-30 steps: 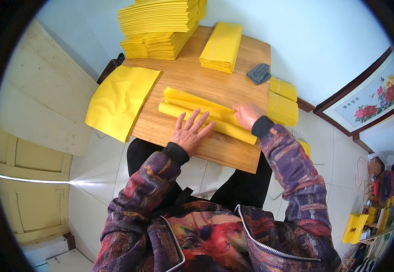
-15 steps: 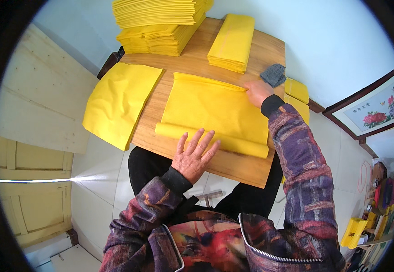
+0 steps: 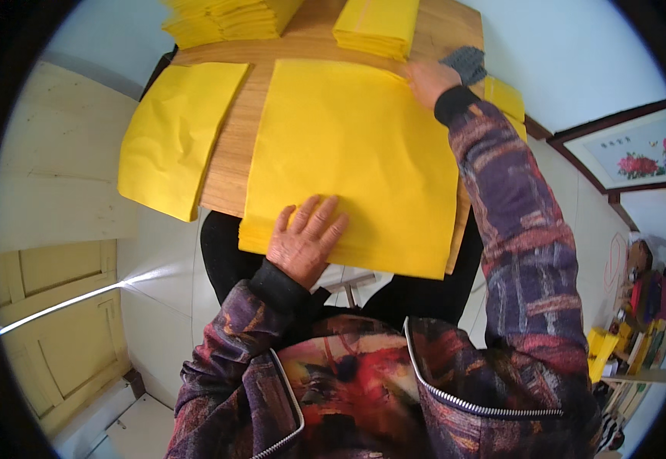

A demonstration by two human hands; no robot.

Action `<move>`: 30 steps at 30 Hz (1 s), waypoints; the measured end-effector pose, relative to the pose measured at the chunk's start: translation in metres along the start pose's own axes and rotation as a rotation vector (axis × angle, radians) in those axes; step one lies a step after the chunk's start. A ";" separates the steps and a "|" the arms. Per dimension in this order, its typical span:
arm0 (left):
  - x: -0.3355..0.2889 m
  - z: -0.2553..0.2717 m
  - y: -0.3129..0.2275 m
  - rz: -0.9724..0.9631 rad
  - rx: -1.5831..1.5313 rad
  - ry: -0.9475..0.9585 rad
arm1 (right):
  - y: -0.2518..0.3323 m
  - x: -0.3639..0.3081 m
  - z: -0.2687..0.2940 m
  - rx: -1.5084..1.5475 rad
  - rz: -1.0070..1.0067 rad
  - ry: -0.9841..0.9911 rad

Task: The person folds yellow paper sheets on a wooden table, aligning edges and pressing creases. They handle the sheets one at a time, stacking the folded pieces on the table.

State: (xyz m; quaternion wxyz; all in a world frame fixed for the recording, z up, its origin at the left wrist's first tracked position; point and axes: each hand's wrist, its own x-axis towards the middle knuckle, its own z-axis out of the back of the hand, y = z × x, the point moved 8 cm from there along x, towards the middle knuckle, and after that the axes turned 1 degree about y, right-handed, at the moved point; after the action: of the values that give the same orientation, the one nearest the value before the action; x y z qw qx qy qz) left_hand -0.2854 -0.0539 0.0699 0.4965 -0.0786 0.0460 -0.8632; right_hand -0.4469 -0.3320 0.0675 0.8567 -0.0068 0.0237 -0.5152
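Note:
A large yellow fabric-like sheet [image 3: 352, 153] lies spread over the middle of the table, its near edge hanging past the table's front. My left hand [image 3: 304, 239] rests flat on its near left part, fingers outstretched. At the far right corner, my right hand [image 3: 431, 83] is closed on the sheet's edge; the fingertips are partly hidden. Just beyond that hand sits a dark grey knitted or crocheted piece [image 3: 465, 64]. Another yellow sheet [image 3: 181, 138], creased, lies at the left and overhangs the table.
Stacks of folded yellow sheets [image 3: 230, 19] stand at the far left of the wooden table [image 3: 444, 27], with a smaller folded pile [image 3: 377, 27] beside them. More yellow bundles [image 3: 505, 97] show past the right edge. A framed flower picture [image 3: 639, 153] leans at the right.
The sheet's near edge, rolled up before, now lies flat and reaches past the table's front. My left hand stays near that edge and my right at the far corner. The view has shifted.

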 end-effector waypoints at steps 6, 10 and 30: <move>0.002 0.002 0.008 -0.021 -0.026 -0.076 | -0.016 0.012 -0.008 0.014 -0.106 -0.015; 0.001 -0.006 0.019 0.029 -0.090 0.025 | -0.025 0.017 -0.014 0.049 -0.155 0.033; -0.008 -0.018 0.019 0.021 0.054 -0.043 | 0.076 -0.156 0.045 0.498 0.086 -0.389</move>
State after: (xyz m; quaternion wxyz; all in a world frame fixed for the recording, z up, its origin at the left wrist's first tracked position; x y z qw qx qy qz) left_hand -0.2687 -0.0562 0.0484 0.5083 -0.0832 0.0131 -0.8570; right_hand -0.4510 -0.1592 0.1149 0.8415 0.1058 -0.2672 -0.4574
